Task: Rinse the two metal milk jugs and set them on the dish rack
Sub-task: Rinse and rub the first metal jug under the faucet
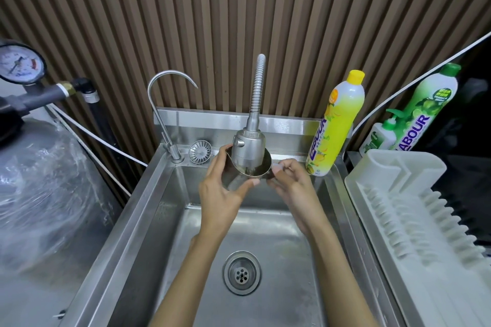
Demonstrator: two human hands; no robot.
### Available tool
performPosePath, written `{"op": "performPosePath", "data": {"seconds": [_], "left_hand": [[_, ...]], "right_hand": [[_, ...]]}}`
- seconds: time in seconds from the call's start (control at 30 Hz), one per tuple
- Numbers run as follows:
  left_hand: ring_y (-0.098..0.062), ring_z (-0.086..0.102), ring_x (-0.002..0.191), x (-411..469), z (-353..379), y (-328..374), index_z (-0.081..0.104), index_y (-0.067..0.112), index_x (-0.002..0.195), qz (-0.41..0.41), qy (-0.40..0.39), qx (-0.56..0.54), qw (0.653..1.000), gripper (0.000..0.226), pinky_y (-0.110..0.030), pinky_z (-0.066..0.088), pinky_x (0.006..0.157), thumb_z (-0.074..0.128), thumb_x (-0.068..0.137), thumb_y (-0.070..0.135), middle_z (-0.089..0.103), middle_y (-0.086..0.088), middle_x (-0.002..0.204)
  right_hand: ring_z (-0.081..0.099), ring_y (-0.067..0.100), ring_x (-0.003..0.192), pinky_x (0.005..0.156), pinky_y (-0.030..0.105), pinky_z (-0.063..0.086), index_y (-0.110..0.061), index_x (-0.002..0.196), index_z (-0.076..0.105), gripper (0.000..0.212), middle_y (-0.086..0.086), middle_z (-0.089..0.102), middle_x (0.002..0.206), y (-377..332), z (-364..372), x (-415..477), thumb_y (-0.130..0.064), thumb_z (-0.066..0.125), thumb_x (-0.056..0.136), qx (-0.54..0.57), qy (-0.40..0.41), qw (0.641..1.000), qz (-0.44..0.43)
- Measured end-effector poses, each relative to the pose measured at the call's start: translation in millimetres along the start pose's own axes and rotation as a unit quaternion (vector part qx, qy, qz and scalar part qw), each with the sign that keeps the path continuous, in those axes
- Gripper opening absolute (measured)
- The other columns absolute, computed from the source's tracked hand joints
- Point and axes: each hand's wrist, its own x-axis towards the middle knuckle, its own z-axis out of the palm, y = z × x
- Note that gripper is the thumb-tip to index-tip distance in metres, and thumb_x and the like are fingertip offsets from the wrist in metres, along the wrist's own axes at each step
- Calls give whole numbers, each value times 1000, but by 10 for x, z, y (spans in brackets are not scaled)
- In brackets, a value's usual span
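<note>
Head view: a shiny stainless-steel milk jug (256, 170) is held over the back of the stainless-steel sink (159, 207), at twelve o'clock from the round drain (241, 272). Its open mouth sits directly under the broad metal sprayer head of the flexible-hose faucet (248, 146), which dips to the jug's rim. Whether water is running cannot be told.

The left hand (220, 194) wraps the jug's body from nine o'clock, fingers curled round the far side and thumb across the near wall. The right hand (292, 180) comes in from three o'clock, thumb and fingertips pinching the jug's right edge; what part it pinches is hidden.

Only this one jug shows. The ribbed white plastic dish rack (398, 207) lies at three o'clock of the sink. A yellow dish-soap bottle (337, 125) stands on the sink's rim at two o'clock.
</note>
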Motion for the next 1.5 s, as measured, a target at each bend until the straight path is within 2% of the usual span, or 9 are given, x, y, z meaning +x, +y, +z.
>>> {"op": "performPosePath", "data": {"seconds": [0.17, 0.33, 0.47, 0.63, 0.8, 0.97, 1.1, 1.3, 1.5], "left_hand": [[29, 42, 92, -33, -142, 95, 61, 13, 115, 41, 30, 94, 994, 71, 8, 27, 78, 79, 53, 40, 51, 23, 98], [3, 52, 70, -119, -183, 157, 68, 23, 93, -35, 36, 134, 990, 48, 8, 29, 68, 84, 54, 46, 61, 12, 83], [12, 63, 71, -152, -143, 125, 71, 32, 82, -128, -25, 13, 991, 32, 1, 40, 68, 85, 55, 41, 72, 15, 75], [-6, 66, 101, -167, 63, 30, 69, 24, 103, -189, -74, -168, 965, 48, -16, 50, 89, 85, 58, 13, 73, 6, 103], [-3, 58, 114, -89, 217, 1, 49, 6, 131, -146, -20, -205, 968, 74, -11, 43, 95, 76, 64, -10, 62, -2, 125], [20, 50, 104, -15, 113, 17, 46, 39, 120, -76, 14, -115, 990, 84, -1, 38, 88, 82, 57, -4, 55, 22, 117], [31, 43, 93, -50, -23, 155, 55, 19, 124, -13, 41, 23, 999, 77, 8, 30, 78, 85, 55, 0, 52, 15, 107], [-15, 55, 101, -133, -115, 255, 57, 19, 126, -43, 54, 173, 982, 79, -12, 34, 79, 87, 54, 33, 57, 1, 110], [-5, 63, 79, -150, -175, 202, 69, 32, 95, -91, -5, 129, 987, 45, -6, 40, 65, 81, 56, 50, 64, 0, 88]], "right_hand": [[68, 25, 86, 82, 40, 58, -9, 82, 54, 14, 12, 69, 85, 33, 65, -84, -15, 52, 94, -50, -11, 998, 38], [70, 25, 70, 65, 40, 60, -11, 75, 58, 16, 11, 70, 72, -107, 30, -180, -19, 61, 89, -129, 18, 991, 35], [69, 26, 67, 63, 43, 60, -13, 69, 56, 21, 9, 70, 73, -328, -17, -239, -23, 67, 84, -246, 76, 966, 13], [62, 29, 78, 72, 35, 48, -18, 69, 49, 23, 9, 68, 79, -485, -60, -285, -23, 66, 84, -390, 119, 910, -79], [59, 13, 75, 71, 17, 45, -17, 72, 49, 21, 1, 68, 82, -320, -98, -167, -10, 61, 87, -182, 90, 977, -57], [56, 22, 88, 92, 38, 47, -10, 78, 49, 15, 12, 62, 86, -28, -23, -17, -7, 54, 92, 9, 24, 1000, 5], [63, 25, 83, 89, 40, 54, -8, 77, 50, 17, 12, 64, 81, 64, 60, -34, -3, 49, 93, 91, -22, 994, 60], [67, 18, 65, 76, 45, 58, -11, 73, 49, 21, 2, 67, 64, 46, 88, -115, -6, 48, 94, 30, -10, 995, 98], [68, 20, 67, 58, 34, 58, -12, 76, 56, 16, 9, 71, 78, -173, -15, -205, -19, 63, 88, -121, 43, 989, 75]]}}
